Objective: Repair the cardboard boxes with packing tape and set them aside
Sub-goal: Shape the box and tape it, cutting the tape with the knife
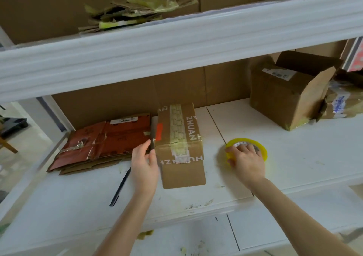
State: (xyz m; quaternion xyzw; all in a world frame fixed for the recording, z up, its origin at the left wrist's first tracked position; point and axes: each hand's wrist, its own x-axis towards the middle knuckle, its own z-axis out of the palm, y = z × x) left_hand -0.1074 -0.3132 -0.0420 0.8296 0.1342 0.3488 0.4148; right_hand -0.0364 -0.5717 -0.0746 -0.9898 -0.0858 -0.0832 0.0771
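The taped box (180, 138) stands shut near the middle of a white shelf (284, 157), its long side running away from the person. A pale strip of tape (177, 124) runs along its top and down its near face, over printed white letters. An orange-red sticker (159, 131) sits at the top's left edge.

The left grip (145, 163) is against the box's near left corner, fingers (152, 158) fairly straight along the left face and the thumb held apart. A narrow dark shape shows between thumb and fingers. I cannot tell whether it is something pinched or only the box's shaded side.

To the right of the box, near it but not touching, a yellow tape roll (264, 152) lies flat on the shelf. The right grip (246, 161) is on top of it, fingers curled over the core and the thumb on the near rim, so it clasps the roll.

Just left of the box lies a stack of flattened red cardboard (110, 139) with bits of clear tape on it. In front of that stack, left of the left forearm, is a thin black strip (120, 185).

Behind and well to the right of the box stands an open box (284, 98), flaps up, a label on one flap. A crumpled carton (341, 102) is just beyond it. Above the box runs the upper shelf beam (176, 45), and on that shelf is a heap of cardboard and tape scraps (133, 12).
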